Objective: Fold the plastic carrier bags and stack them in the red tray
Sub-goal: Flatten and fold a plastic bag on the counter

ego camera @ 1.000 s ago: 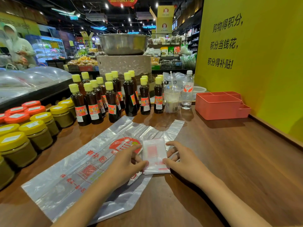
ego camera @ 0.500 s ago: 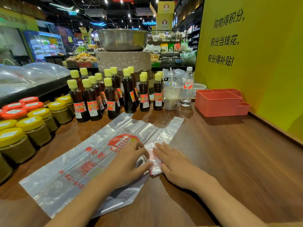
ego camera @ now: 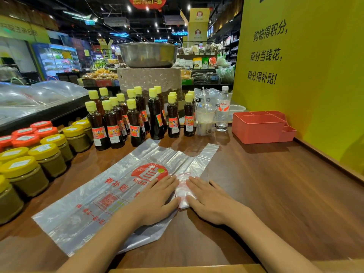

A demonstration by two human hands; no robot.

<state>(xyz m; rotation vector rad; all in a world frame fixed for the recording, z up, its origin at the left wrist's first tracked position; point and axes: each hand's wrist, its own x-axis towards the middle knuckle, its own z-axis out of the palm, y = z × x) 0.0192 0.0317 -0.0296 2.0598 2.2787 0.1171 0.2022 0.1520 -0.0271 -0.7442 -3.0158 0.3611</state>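
A small folded plastic bag [ego camera: 183, 191] lies on the wooden counter, on top of the right edge of a large flat clear carrier bag [ego camera: 102, 196] with red print. My left hand [ego camera: 157, 200] presses flat on the left side of the folded bag, fingers straight. My right hand [ego camera: 210, 200] presses flat on its right side. Only a narrow strip of the folded bag shows between my hands. The red tray [ego camera: 260, 128] stands at the back right against the yellow wall; nothing shows above its rim.
Dark sauce bottles with yellow caps [ego camera: 136, 117] stand in rows behind the bags. Jars with yellow and red lids [ego camera: 39, 152] line the left. A cup with a straw [ego camera: 205, 119] and a water bottle [ego camera: 222, 111] stand left of the tray. Bare counter [ego camera: 275, 194] lies to the right.
The folded bag has been folded narrower. My hands moved inward from holding its two side edges and now lie flat on it, side by side.
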